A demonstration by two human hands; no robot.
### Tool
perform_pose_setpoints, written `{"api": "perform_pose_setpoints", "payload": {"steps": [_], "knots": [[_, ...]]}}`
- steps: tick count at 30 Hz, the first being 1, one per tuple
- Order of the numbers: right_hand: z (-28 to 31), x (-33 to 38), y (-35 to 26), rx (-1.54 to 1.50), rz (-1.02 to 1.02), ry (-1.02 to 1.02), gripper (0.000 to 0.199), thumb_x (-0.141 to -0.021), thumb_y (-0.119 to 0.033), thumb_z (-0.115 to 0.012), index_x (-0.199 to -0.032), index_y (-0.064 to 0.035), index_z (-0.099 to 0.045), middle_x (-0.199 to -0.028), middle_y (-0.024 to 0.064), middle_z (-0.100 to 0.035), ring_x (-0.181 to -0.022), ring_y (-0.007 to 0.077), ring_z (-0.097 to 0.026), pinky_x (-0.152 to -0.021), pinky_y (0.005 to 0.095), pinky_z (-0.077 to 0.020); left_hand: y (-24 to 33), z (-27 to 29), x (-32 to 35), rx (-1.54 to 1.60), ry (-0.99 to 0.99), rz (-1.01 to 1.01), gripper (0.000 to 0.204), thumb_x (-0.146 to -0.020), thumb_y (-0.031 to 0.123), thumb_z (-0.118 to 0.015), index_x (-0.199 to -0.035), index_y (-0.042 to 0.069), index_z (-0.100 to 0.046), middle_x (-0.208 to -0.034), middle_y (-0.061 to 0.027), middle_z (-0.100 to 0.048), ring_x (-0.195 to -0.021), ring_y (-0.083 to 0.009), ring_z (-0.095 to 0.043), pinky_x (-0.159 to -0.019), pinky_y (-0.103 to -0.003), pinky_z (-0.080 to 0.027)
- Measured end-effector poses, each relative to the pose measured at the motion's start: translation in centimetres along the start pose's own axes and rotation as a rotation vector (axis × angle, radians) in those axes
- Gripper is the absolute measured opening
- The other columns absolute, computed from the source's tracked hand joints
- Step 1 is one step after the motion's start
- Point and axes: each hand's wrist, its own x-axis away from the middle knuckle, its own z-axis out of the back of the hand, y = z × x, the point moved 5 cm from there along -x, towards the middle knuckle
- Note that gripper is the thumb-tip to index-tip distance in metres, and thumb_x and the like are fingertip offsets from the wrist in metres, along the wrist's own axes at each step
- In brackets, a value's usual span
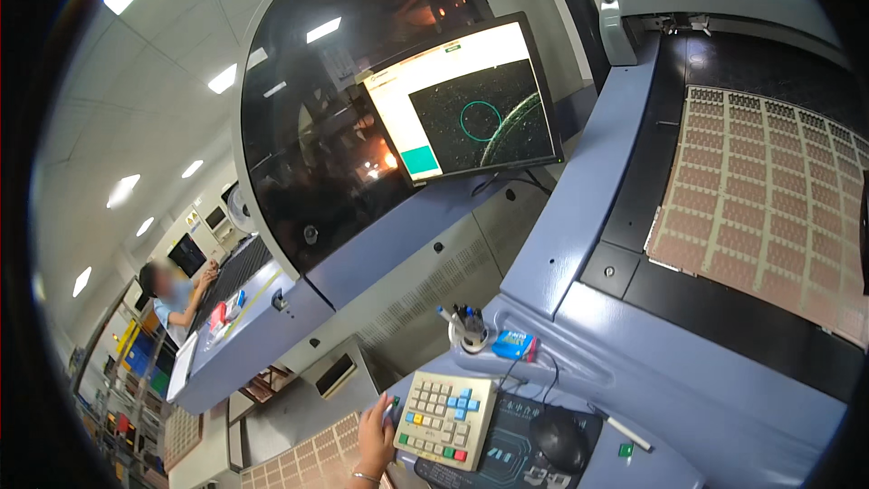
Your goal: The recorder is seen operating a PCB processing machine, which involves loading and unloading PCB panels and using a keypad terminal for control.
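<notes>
My left hand [376, 439], with a thin bracelet at the wrist, comes up from the lower edge to the left side of the console. Its fingers are at a small green button [396, 401], beside the cream keypad [444, 420]. They look partly stretched, and I see nothing clearly held; whether they press the button is hard to tell. Right of the keypad, a black mouse [558, 439] rests on a dark patterned mat [507, 444]. My right hand is out of view. A large copper-coloured panel [760, 190] with a grid of repeated patterns lies on the black machine bed [724, 285].
A tilted monitor [462, 100] shows a green circle and a bright arc. A pen cup [469, 337] and small blue box [514, 345] sit behind the keypad; a white pen [629, 432] lies right. Another patterned panel [308, 462] is lower left. A person [172, 299] works far left.
</notes>
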Motion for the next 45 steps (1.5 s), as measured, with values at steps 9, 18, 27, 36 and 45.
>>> {"api": "perform_pose_setpoints", "payload": {"steps": [9,18,27,36,45], "knots": [[-5.8,14.1,0.4,-0.107,0.259,0.161,0.026,-0.090,-0.029,-0.069,-0.097,-0.0046,-0.069,-0.084,0.0153,-0.069,-0.075,0.0330,-0.064,-0.070,0.0452,-0.0531,0.9,0.2,-0.1,0.010,0.040,0.013,0.044,-0.091,0.007,-0.056,-0.134,0.013,-0.062,-0.118,-0.0123,-0.069,-0.118,-0.0332,-0.057,-0.104,-0.044,-0.041],[7.1,31.4,-13.6,-0.081,0.339,-0.131,0.030,-0.101,-0.023,-0.057,-0.125,-0.0055,-0.064,-0.116,0.0182,-0.069,-0.108,0.0265,-0.066,-0.093,0.0381,-0.0507,0.4,0.3,0.2,0.046,0.071,0.048,0.045,-0.089,0.011,-0.059,-0.134,0.016,-0.063,-0.118,-0.0169,-0.067,-0.117,-0.0341,-0.058,-0.103,-0.044,-0.043],[17.9,42.6,-27.2,-0.302,0.595,-0.081,0.033,-0.104,-0.025,-0.055,-0.128,-0.0026,-0.061,-0.119,0.0143,-0.069,-0.111,0.0252,-0.065,-0.097,0.0377,-0.0504,0.4,0.4,0.4,0.106,0.101,0.090,0.045,-0.089,0.010,-0.060,-0.134,0.016,-0.063,-0.119,-0.0176,-0.066,-0.117,-0.0336,-0.058,-0.103,-0.043,-0.043],[30.5,44.0,-23.8,-0.138,0.570,1.190,0.029,-0.106,-0.011,-0.041,-0.121,0.0007,-0.062,-0.120,0.0149,-0.068,-0.087,0.0209,-0.070,-0.081,0.0345,-0.0512,0.1,0.2,0.3,0.138,0.134,0.094,0.042,-0.089,0.010,-0.060,-0.130,0.016,-0.066,-0.119,-0.0156,-0.067,-0.117,-0.0324,-0.058,-0.104,-0.043,-0.042],[37.2,43.3,-15.9,-0.149,0.617,1.629,0.031,-0.104,-0.005,-0.042,-0.129,-0.0024,-0.060,-0.130,0.0114,-0.065,-0.079,0.0160,-0.065,-0.071,0.0284,-0.0481,0.0,0.1,0.4,0.132,0.133,0.074,0.042,-0.088,0.008,-0.060,-0.129,0.016,-0.066,-0.117,-0.0133,-0.068,-0.116,-0.0311,-0.059,-0.104,-0.042,-0.043]]}}
